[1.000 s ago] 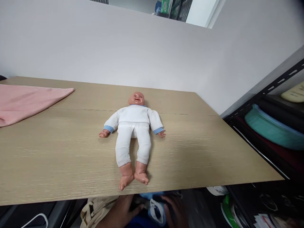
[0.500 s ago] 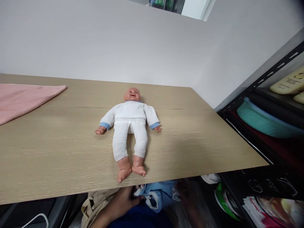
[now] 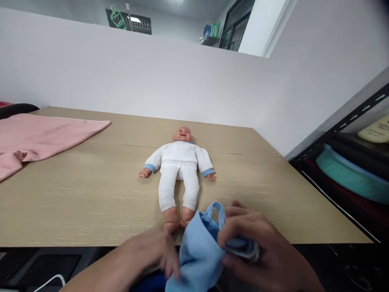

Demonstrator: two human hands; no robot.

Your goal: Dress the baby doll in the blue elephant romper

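A light blue cloth garment (image 3: 199,255), with a narrow loop at its top, is bunched up at the table's front edge. My right hand (image 3: 255,239) grips it from the right, thumb and fingers closed on the folded part. On its other side, my left hand (image 3: 153,253) is against or close beside the cloth; motion blurs its fingers, so their hold is unclear. Just beyond both hands, a baby doll (image 3: 180,162) in a white top and trousers with blue cuffs lies on its back, arms spread, bare feet towards me. The garment partly covers one foot.
Pink cloth (image 3: 51,136) lies across the left of the wooden table (image 3: 100,194). A wall (image 3: 146,77) rises behind it. On the right, a black shelf rack (image 3: 337,132) holds a teal basin (image 3: 349,174) and a cream bottle (image 3: 377,130).
Both hands have risen from below the table edge, bringing the blue garment up by the doll's feet. My view has tilted up and shifted left; the doll lies as before.
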